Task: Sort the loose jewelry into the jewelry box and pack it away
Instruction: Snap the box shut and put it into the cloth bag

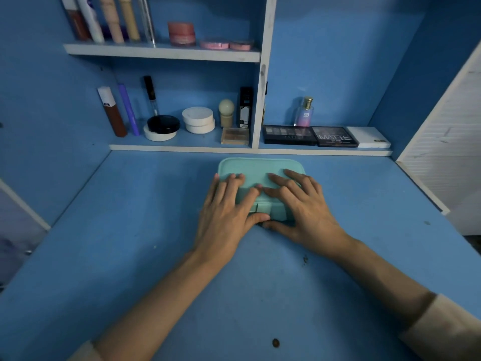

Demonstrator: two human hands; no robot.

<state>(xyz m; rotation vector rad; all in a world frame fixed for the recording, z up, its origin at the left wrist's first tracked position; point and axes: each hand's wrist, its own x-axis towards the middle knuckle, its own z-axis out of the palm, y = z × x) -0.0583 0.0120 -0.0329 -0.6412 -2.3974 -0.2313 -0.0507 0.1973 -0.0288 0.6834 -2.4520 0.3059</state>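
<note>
A mint-green jewelry box [260, 169] with rounded corners lies closed on the blue desk [130, 230], near its back edge. My left hand [226, 212] lies flat on the left part of the lid, fingers straight, thumb at the box's front by the small clasp tab [263, 207]. My right hand [302, 207] presses flat on the right part of the lid, its thumb along the front bottom edge. No loose jewelry is in sight.
Behind the box a low shelf [182, 147] carries cosmetics: tubes, round compacts, eyeshadow palettes [309, 135] and a perfume bottle [304, 113]. An upper shelf [161, 52] has more tubes and pink jars. A white slatted panel [447, 152] stands at the right.
</note>
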